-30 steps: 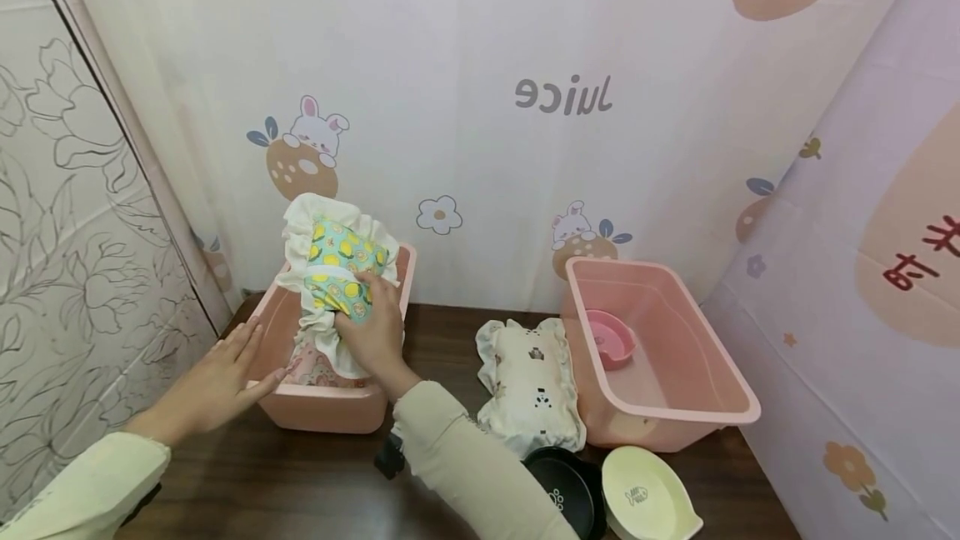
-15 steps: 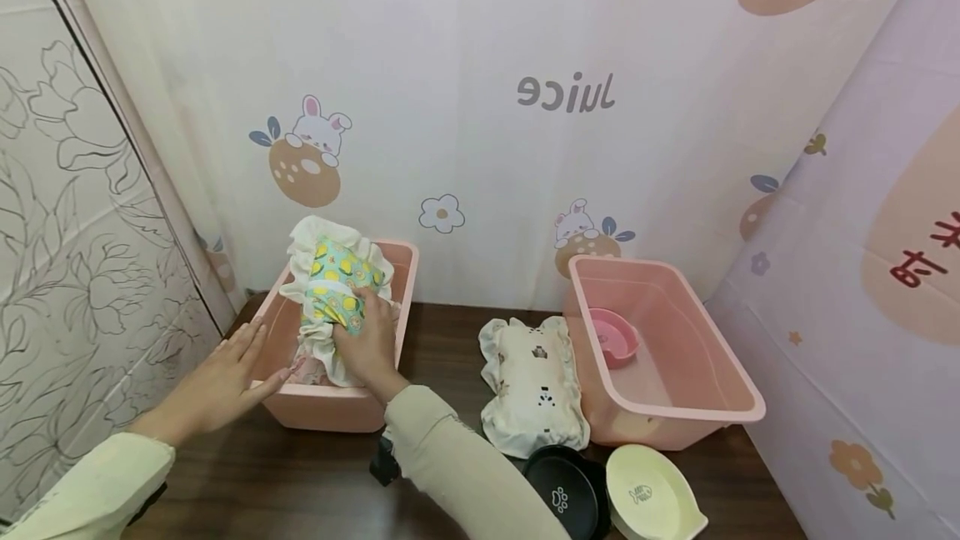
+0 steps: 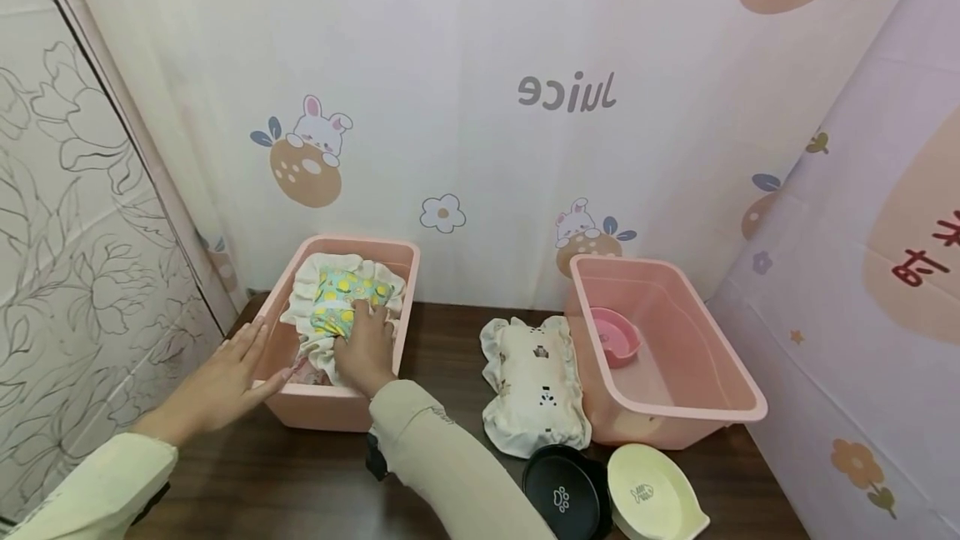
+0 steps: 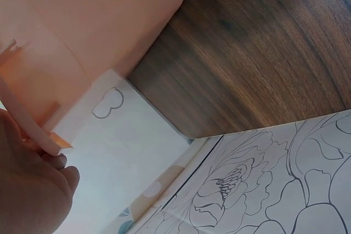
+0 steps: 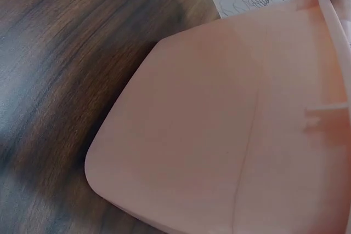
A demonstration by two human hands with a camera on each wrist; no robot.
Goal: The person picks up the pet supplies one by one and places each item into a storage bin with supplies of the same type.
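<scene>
My right hand [image 3: 367, 352] grips a small frilled pillow [image 3: 337, 286], lemon-printed with a white band, inside the left pink bin [image 3: 330, 415]. The thumb is on its near side and the fingers lie over its right part. Beneath the pillow, a bit of pink patterned cloth [image 3: 309, 373] shows; the rest of it is hidden. My left hand [image 3: 221, 382] rests on the bin's left rim with straight fingers, the thumb reaching over the front corner. In the left wrist view this hand [image 4: 33, 184] touches the rim. Only the bin's outer wall [image 5: 186, 119] fills most of the right wrist view.
Right of the bin, a cream frilled pillow [image 3: 534, 382] with small animal prints lies against a second pink bin [image 3: 667, 432], which holds a pink bowl [image 3: 617, 336]. A black dish [image 3: 562, 494] and a pale yellow dish [image 3: 648, 494] stand in front. Printed curtains surround the dark wooden table [image 3: 300, 482].
My right hand has lowered the lemon-print pillow deeper into the left bin, and its raised far end now lies below the back rim. The left hand has stayed on the rim.
</scene>
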